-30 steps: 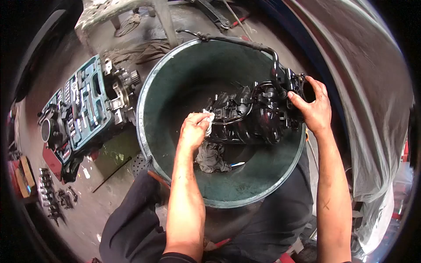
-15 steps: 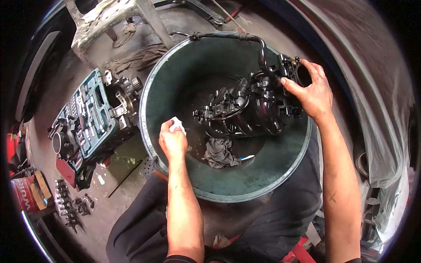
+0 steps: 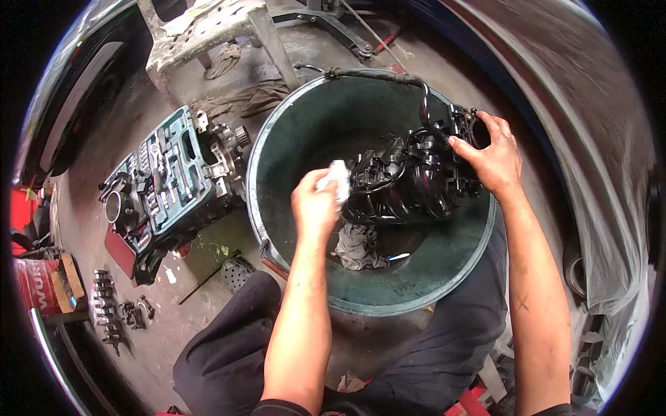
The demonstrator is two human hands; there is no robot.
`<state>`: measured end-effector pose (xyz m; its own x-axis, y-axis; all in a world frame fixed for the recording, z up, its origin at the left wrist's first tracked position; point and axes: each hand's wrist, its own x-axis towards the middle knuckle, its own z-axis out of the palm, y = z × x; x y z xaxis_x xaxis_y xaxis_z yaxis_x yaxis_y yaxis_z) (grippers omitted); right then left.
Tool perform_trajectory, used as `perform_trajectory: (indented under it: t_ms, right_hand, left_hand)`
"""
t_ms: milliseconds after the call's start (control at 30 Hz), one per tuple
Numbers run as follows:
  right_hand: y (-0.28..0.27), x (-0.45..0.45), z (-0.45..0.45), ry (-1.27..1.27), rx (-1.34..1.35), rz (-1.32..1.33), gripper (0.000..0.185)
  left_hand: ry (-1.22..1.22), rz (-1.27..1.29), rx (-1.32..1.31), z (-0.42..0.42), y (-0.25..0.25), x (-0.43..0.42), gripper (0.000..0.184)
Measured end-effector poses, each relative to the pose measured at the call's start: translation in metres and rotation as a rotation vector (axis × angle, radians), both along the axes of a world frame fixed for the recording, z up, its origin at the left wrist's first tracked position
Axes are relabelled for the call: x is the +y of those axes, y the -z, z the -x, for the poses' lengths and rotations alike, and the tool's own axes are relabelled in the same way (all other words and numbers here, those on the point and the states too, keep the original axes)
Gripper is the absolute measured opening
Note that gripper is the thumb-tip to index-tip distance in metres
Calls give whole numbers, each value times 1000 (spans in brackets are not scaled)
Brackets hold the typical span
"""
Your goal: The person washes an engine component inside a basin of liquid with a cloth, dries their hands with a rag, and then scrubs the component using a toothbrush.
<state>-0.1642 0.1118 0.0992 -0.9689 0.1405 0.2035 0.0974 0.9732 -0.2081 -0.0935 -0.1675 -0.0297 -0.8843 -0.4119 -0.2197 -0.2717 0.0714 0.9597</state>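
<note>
Over the green tub (image 3: 444,274), a black intake manifold (image 3: 399,191) is held tilted, with a black hose (image 3: 378,75) running from it across the far rim. My right hand (image 3: 494,156) grips the manifold's flanged end at the right, thumb on the near side and fingers round the back. In my left hand (image 3: 316,201) is a bunched white cloth (image 3: 338,182), pinched by closed fingers at the manifold's left end; whether it touches is hard to tell. A grey rag (image 3: 359,248) lies in the tub below, beside a small white-and-blue object (image 3: 399,256).
An open teal socket set case (image 3: 182,182) rests on an engine block (image 3: 229,156) left of the tub. A worn plastic stool (image 3: 222,38) stands behind. A crankshaft (image 3: 104,308) is on the floor at lower left. Plastic sheeting (image 3: 555,132) hangs along the right.
My left hand has moved right with the white cloth, from the tub's left side to the manifold's left end. My right hand keeps its grip. The whole view has shifted slightly.
</note>
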Motion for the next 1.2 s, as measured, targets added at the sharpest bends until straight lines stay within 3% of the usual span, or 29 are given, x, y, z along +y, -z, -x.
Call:
perform_trajectory:
  t_ms: [100,133,267,400,500,567,633,700,767,867,967,1033,1067,1200]
  right_hand:
    - [-3,-2,0,9,-21,-18,91]
    - [-2,-2,1,4,-16,-18,90]
    - [-1,0,-2,-10,-10,-3,89]
    - [-1,-1,1,-31,5,9,88]
    - [0,-1,0,-38,-5,-10,88]
    - [0,-1,-2,-31,-19,7,89]
    - [-1,-1,-3,-16,-16,13,89]
    - [-2,-3,-3,4,-16,5,90]
    - [-2,-3,-4,-1,-15,5,91]
    - [-2,-2,-5,-15,2,17,91]
    - [-2,-3,-8,-13,15,29,91]
    - [-2,-4,-8,-17,34,28,90]
    - [0,-3,-8,-22,43,32,90]
    - [1,-2,-8,-29,63,36,90]
  left_hand:
    - [188,219,-231,32,0,37,29]
    - [220,82,-261,39,3,35,32]
    - [457,107,-343,62,14,20,30]
    - [526,260,-284,62,-8,16,25]
    - [534,248,-111,58,10,3,19]
    - [381,333,-10,47,52,-16,21]
    - [-30,-59,-160,14,44,-21,19]
    - [-298,-76,-263,-13,39,-16,16]
    - [-312,-40,-290,-26,75,-14,16]
    - [-166,150,-5,-26,55,-12,12]
    - [-15,-75,130,-13,14,0,21]
    - [327,578,456,0,5,8,27]
    - [506,630,422,4,-1,16,29]
    - [666,774,420,11,-3,9,40]
